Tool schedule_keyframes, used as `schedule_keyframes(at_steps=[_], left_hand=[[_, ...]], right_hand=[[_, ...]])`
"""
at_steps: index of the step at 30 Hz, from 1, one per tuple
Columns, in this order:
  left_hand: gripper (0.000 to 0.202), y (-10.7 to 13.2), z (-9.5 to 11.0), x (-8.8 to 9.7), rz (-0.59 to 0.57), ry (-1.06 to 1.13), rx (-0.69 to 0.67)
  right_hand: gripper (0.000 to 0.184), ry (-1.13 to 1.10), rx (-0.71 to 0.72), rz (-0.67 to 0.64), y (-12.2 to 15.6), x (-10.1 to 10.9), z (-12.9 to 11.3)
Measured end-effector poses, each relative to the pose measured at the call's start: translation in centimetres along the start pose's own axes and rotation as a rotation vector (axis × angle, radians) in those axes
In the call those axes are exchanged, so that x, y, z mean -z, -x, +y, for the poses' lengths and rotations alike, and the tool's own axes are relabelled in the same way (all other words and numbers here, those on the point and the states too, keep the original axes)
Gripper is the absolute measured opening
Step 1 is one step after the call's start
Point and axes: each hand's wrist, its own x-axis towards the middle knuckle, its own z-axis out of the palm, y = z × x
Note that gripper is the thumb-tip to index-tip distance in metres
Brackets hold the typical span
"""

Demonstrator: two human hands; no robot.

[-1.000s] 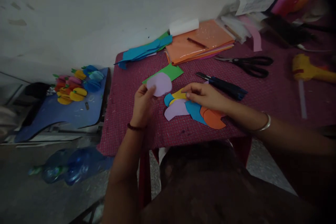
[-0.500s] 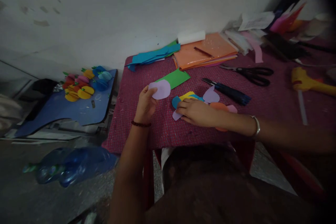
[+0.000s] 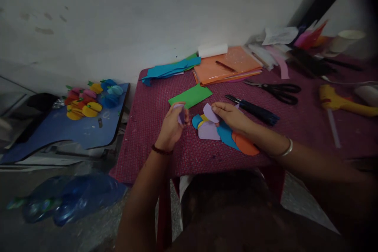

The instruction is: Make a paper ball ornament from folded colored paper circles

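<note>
My left hand [image 3: 172,128] is closed round a folded lilac paper cutout [image 3: 180,112], held a little above the table's maroon cloth [image 3: 147,126]. My right hand [image 3: 232,116] pinches a second lilac cutout [image 3: 210,112] and lifts it off a small pile of paper shapes [image 3: 224,134] in lilac, blue, yellow and orange. The two hands are close together, left of the pile. A green paper sheet [image 3: 191,95] lies just behind them.
Black scissors [image 3: 277,89], a dark craft knife [image 3: 254,109], a yellow glue gun [image 3: 342,102], orange sheets [image 3: 227,65] and blue strips [image 3: 168,70] lie on the table. Left, a blue board [image 3: 59,126] carries paper fruit shapes [image 3: 88,100]. Blue plastic bottles [image 3: 67,199] lie on the floor.
My left hand has folded its lilac cutout and closed on it. My right hand left the pile flat and picked up another lilac cutout.
</note>
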Motion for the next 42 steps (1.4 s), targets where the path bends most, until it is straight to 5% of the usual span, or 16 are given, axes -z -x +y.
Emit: schedule_keyframes(at_steps=[5, 13, 42], left_hand=[[0.044, 0.7, -1.3, -1.4, -0.206, -0.141, 0.082], [0.039, 0.9, -2.3, -1.3, -0.355, -0.213, 0.091], [0.043, 0.9, -2.4, -0.9, -0.429, -0.174, 0.082]], right_hand=[[0.04, -0.102, -0.013, -0.078, 0.5, -0.6, 0.0], [0.037, -0.192, -0.029, -0.144, 0.8, -0.7, -0.1], [0.026, -0.384, -0.002, -0.349, 0.9, -1.0, 0.4]])
